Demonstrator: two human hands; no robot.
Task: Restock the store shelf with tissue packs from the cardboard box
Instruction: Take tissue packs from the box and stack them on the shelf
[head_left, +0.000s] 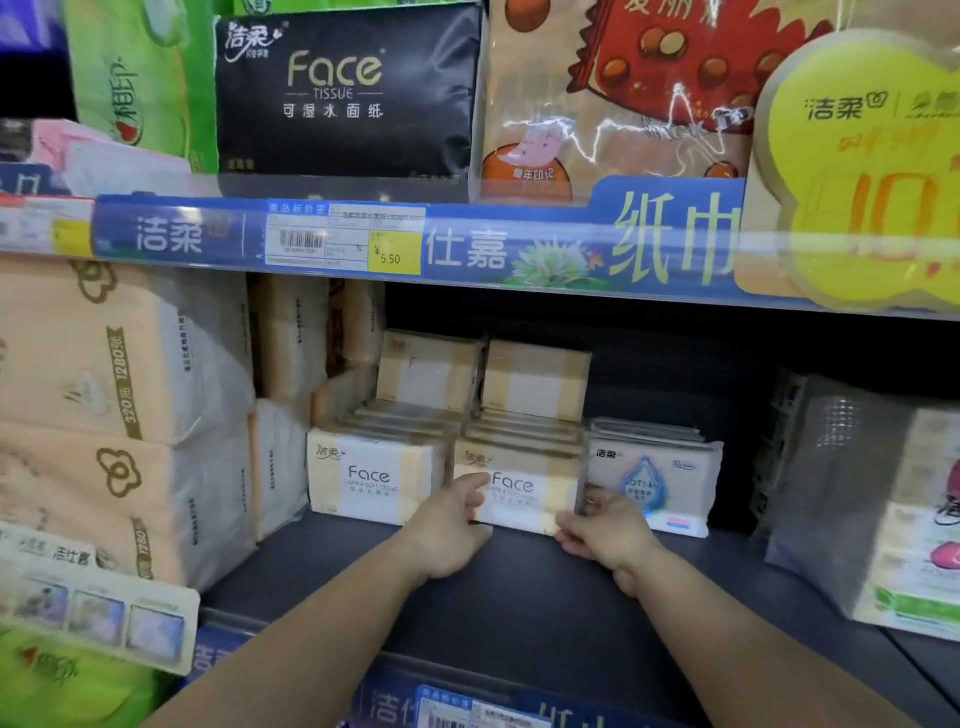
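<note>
place: shop | shelf-edge price tag (343, 239); stacked tissue packs (376, 483)

The one camera sits on the person's head. It looks forward and a bit down, close to the dark shelf (545, 613).

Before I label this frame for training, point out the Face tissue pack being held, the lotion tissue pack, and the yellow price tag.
Face tissue pack (519, 486): head view, printed front.
Lotion tissue pack (654, 480): head view, blue droplet.
Yellow price tag (394, 253): head view, price field.
</note>
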